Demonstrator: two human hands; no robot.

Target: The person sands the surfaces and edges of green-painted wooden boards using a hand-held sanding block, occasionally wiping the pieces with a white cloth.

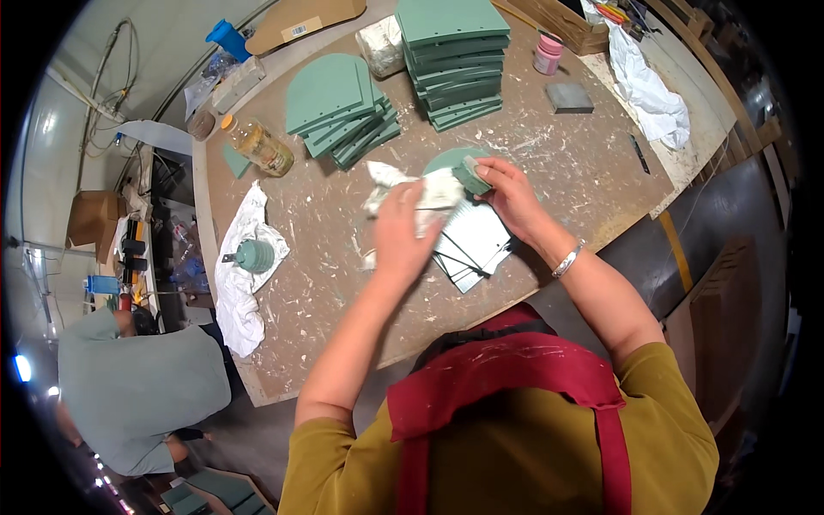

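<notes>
My left hand (402, 232), slightly blurred, has its fingers over a crumpled white cloth (442, 189) and grips it. Between the thumb and fingers of my right hand (508, 193) is a small green block (470, 175); its exact kind I cannot make out. Both hands are close together above a green rounded panel (453, 158), which shows only at its far edge. Just below them lie several shiny pale square plates (474, 236), overlapping at angles, their far side partly covered by my hands and the cloth.
Tall green panels (455, 60) and rounded green panels (330, 94) are stacked at the back. A glass jar (262, 148) and a green round item (254, 255) on a white cloth (236, 305) lie left. A pink pot (548, 54) and grey block (570, 98) stand right. Another person (142, 386) bends at lower left.
</notes>
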